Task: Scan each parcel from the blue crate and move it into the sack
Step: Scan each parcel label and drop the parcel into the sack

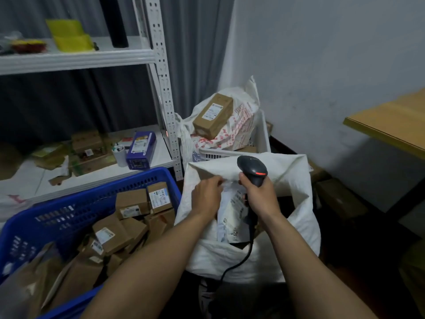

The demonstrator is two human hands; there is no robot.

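Two bare arms are stretched out from the bottom edge toward a white sack (pixel 296 180). A dark scanner (pixel 251 168) is gripped by the right hand (pixel 259 195), with the fingers wrapped round its handle. A red light is seen on its head, and its black cord (pixel 239 263) is hung down over the sack's front. A flat white parcel (pixel 232 217) is held upright in the sack's open mouth, its top edge pinched by the curled fingers of the left hand (pixel 208 195). The blue crate (pixel 69 210) is set just left of the sack and is filled with small brown boxes (pixel 131 203). Behind the sack, a bigger brown box (pixel 212 115) is laid on a printed bag (pixel 243 120). A purple box (pixel 141 149) is kept on the white shelf (pixel 161 157).
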